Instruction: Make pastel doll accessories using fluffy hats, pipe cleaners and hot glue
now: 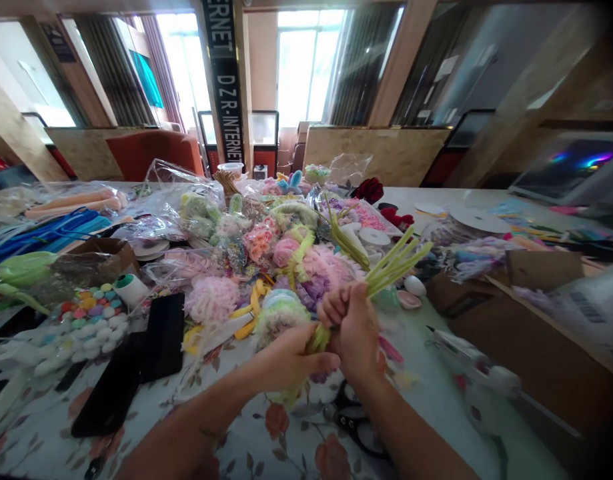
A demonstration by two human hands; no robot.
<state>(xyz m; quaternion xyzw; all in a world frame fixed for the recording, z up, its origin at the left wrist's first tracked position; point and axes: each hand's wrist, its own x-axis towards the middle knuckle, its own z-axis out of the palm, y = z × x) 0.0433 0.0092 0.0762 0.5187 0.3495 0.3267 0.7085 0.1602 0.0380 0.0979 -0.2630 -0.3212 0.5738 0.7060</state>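
Observation:
Over the front of the table, both hands grip one bundle of light green fuzzy stems, which look like pipe cleaners. My right hand is wrapped round the middle, and the loose ends fan out up and to the right. Closed on the lower end is my left hand, its thumb against the stems. Just below the hands lie black-handled scissors, partly covered by my right forearm. A pale fluffy ball of yarn or trim sits behind my left hand.
A glue gun lies at right beside a cardboard box. Left are two black phone-like slabs, colourful pom-poms and blue stems. Pastel craft flowers and yarn heap up behind my hands, near another green stem bundle.

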